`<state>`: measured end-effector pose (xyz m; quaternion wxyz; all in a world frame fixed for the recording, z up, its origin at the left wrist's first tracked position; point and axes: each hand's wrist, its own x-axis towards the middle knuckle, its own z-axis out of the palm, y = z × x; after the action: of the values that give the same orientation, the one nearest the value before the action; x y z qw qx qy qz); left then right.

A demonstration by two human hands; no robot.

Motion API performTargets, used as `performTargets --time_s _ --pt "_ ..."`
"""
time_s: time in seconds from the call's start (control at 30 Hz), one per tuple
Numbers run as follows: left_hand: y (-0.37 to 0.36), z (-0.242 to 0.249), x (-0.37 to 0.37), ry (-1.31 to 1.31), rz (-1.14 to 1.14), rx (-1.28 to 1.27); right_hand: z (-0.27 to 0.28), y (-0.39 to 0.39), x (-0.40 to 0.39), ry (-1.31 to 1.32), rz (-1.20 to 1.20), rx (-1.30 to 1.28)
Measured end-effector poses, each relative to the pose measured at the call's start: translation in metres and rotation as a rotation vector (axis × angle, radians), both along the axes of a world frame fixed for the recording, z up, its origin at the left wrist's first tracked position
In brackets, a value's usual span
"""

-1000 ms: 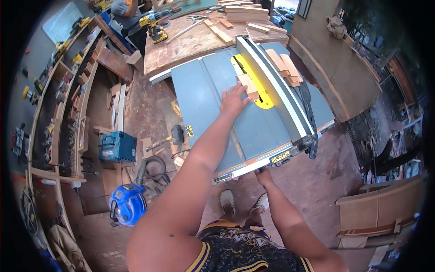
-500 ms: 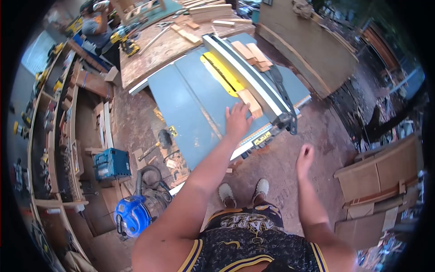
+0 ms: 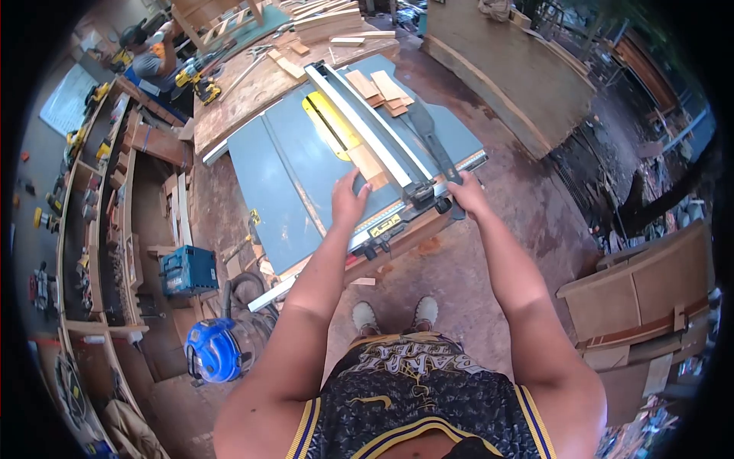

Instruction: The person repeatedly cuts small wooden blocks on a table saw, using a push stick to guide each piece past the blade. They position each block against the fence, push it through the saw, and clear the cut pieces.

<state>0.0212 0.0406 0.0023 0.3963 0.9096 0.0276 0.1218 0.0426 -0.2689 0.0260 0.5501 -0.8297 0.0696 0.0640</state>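
Note:
A short wooden board (image 3: 368, 167) lies flat on the table saw (image 3: 283, 183), along the fence (image 3: 367, 122) and just behind the yellow throat plate (image 3: 327, 126). My left hand (image 3: 349, 199) is at the board's near left corner, fingers apart, the thumb by its near end. On the fence's far side, my right hand (image 3: 468, 195) is closed around the near end of a long black push stick (image 3: 430, 138). Its far end lies near several small wood pieces (image 3: 382, 90) on the saw table. My right fingers are partly hidden.
Behind the saw, a plywood workbench (image 3: 229, 115) holds wood strips and a yellow drill (image 3: 200, 83). A blue vacuum (image 3: 214, 350) and a teal case (image 3: 188, 270) stand at left. Cardboard (image 3: 650, 283) leans at right. Another person (image 3: 149, 61) works at the far left.
My right hand has come up from beside my body to the push stick, which has shifted slightly. My left hand stays by the board's near end. The view has shifted, moving the saw left in frame.

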Motion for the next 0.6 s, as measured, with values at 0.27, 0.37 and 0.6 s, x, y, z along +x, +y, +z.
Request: performTargets --time_s 0.27,0.37,0.6 --pt "-0.013 0.002 -0.011 -0.055 0.046 0.108 0.124 -0.039 -0.138 -0.561 0.352 -0.341" --pt "-0.013 0.001 -0.012 -0.094 0.046 0.112 0.183 -0.01 -0.151 -0.151 0.575 -0.65" --pt "-0.011 0.002 -0.012 -0.051 0.014 0.095 0.218 0.06 -0.126 0.002 0.663 -0.942"
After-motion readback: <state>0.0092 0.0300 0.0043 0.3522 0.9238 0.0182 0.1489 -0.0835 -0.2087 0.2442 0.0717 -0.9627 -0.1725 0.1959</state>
